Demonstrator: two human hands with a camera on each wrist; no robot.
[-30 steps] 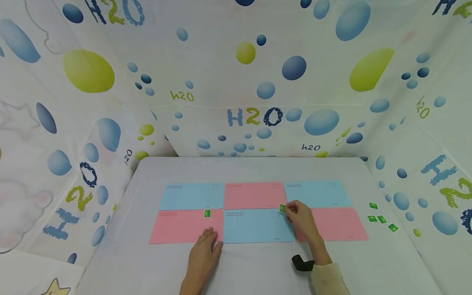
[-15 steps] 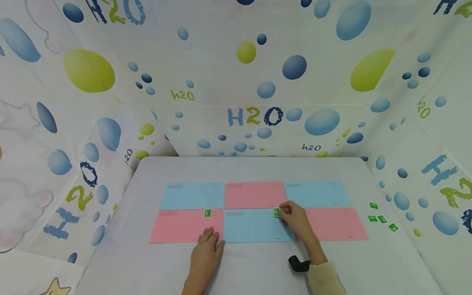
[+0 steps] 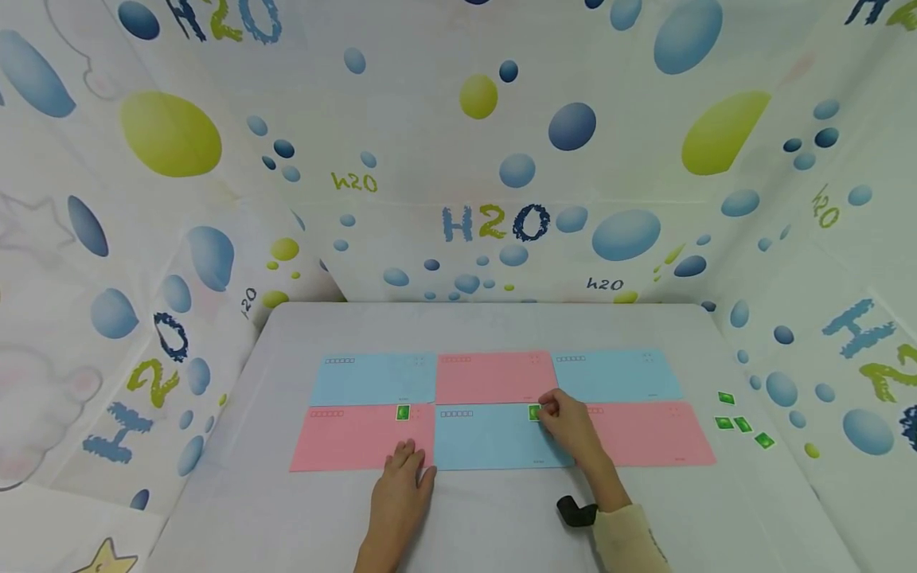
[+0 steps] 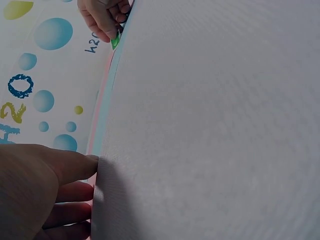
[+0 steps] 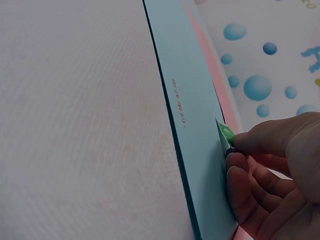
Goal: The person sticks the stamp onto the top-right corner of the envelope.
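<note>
My right hand (image 3: pixel 573 430) pinches a small green stamp (image 3: pixel 534 412) between thumb and index finger at the upper right corner of the blue envelope (image 3: pixel 490 446) in the front row's middle. In the right wrist view this stamp (image 5: pixel 226 132) is tilted, one edge raised off the paper. My left hand (image 3: pixel 403 493) lies flat, its extended fingertips resting on the lower right part of the front-left pink envelope (image 3: pixel 344 446). That envelope bears a green stamp (image 3: pixel 403 413) near its upper right corner.
Several loose green stamps (image 3: pixel 743 425) lie on the white table (image 3: pixel 774 509) at the right. A back row holds a blue envelope (image 3: pixel 372 380), a pink envelope (image 3: pixel 494 379) and another blue envelope (image 3: pixel 619 376). A front-right pink envelope (image 3: pixel 659 438) sits partly behind my right hand.
My right hand has carried the stamp slightly left onto the middle blue envelope's upper right corner, then stayed nearly in place. The left hand has shifted only slightly right.
</note>
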